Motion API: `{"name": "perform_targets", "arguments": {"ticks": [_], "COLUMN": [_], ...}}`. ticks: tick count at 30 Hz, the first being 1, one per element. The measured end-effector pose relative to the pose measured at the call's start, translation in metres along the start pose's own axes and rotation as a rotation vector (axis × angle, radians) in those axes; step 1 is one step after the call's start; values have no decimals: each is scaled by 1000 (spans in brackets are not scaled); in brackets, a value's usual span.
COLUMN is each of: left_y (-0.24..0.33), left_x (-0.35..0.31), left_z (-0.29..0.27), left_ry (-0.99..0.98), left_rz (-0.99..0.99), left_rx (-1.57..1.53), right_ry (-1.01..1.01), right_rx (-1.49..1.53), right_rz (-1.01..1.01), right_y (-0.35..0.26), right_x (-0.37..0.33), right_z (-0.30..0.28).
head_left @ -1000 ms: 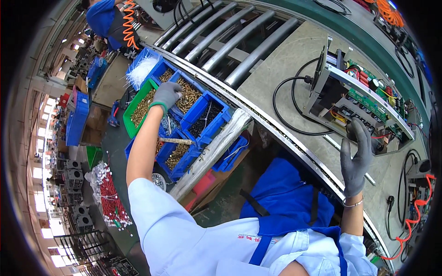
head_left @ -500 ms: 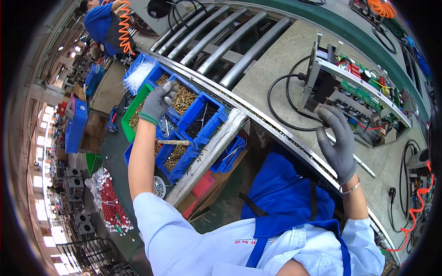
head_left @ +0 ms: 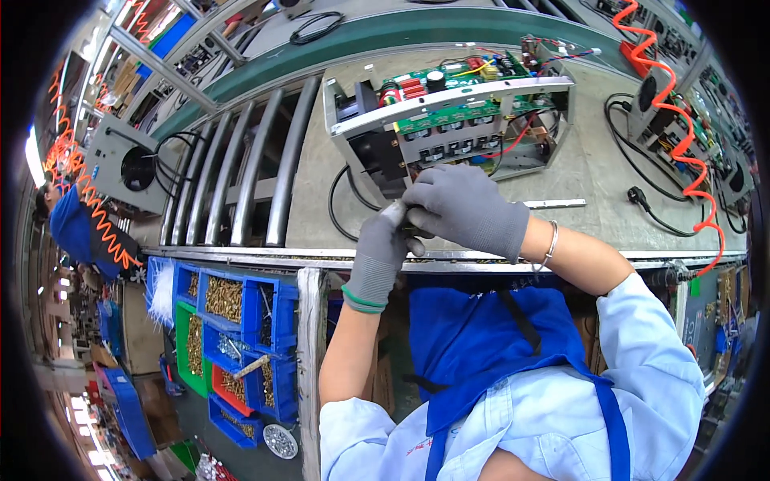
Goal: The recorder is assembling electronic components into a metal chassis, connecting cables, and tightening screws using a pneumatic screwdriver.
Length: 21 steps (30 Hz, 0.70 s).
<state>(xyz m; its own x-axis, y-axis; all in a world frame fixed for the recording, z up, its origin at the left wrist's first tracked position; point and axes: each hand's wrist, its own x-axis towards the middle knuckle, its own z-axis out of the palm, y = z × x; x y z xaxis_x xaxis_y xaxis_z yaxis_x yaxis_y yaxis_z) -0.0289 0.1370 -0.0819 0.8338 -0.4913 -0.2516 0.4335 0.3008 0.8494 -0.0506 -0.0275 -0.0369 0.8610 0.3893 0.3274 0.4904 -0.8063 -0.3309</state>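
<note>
My gloved left hand [head_left: 380, 250] and my gloved right hand [head_left: 465, 210] meet at the front lower left corner of an open metal chassis [head_left: 449, 108]. The fingers of both are bent and pressed together. If they hold anything, it is too small or too hidden to name. Inside the chassis sit green circuit boards [head_left: 449, 120], red and yellow wires and a black fan-like part. A black cable [head_left: 335, 200] loops out beside its left end, partly behind my hands.
Blue bins [head_left: 224, 301] of brass screws and a green bin [head_left: 192, 345] stand at lower left. Metal rollers [head_left: 257, 172] lie left of the worktable [head_left: 313, 216]. A coiled orange hose [head_left: 682, 144] hangs at right, near a second chassis [head_left: 674, 132]. A person [head_left: 76, 220] is at far left.
My left hand has left the screw bins and joined my right hand at the chassis. My right hand's fingers, spread before, are now bent. The view has turned toward the worktable.
</note>
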Motion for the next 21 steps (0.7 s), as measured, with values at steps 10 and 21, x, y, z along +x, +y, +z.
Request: {"name": "perform_targets", "arguments": {"ticks": [10, 21], "left_y": [40, 80], "left_x": [3, -6], "left_z": [11, -15], "left_ry": [-206, -220], "left_rz": [103, 97], "left_rx": [-335, -401], "right_ry": [481, 392], "right_rx": [589, 1162], "right_rz": [98, 234], "right_y": [15, 9], "right_x": [24, 30], "right_z": [-20, -19]}}
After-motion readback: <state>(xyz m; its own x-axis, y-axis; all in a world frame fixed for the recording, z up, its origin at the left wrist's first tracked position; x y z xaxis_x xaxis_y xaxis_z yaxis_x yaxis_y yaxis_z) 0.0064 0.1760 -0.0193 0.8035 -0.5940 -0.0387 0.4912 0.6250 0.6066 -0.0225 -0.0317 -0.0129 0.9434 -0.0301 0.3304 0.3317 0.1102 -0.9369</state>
